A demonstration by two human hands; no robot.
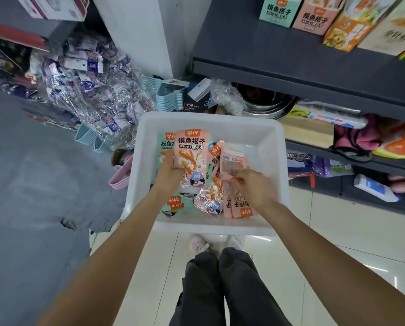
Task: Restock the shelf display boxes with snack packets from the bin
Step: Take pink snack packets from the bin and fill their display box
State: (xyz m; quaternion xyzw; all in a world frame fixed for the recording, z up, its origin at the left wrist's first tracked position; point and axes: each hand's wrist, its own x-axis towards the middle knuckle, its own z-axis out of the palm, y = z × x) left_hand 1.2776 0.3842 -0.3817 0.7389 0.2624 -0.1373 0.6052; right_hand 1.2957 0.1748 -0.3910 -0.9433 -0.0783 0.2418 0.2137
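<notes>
A white plastic bin stands on the floor in front of me, holding several pink and green snack packets. My left hand grips a small stack of packets, a pink packet facing up on top and a green one behind it. My right hand pinches another pink packet, back side showing, above the loose ones. Up on the dark shelf at top right stand a green display box and a pink display box.
More boxes stand beside the display boxes. Metal bowls and cloth goods fill the lower shelves. A heap of plastic-wrapped goods and blue baskets lie left of the bin. My feet are on white tile.
</notes>
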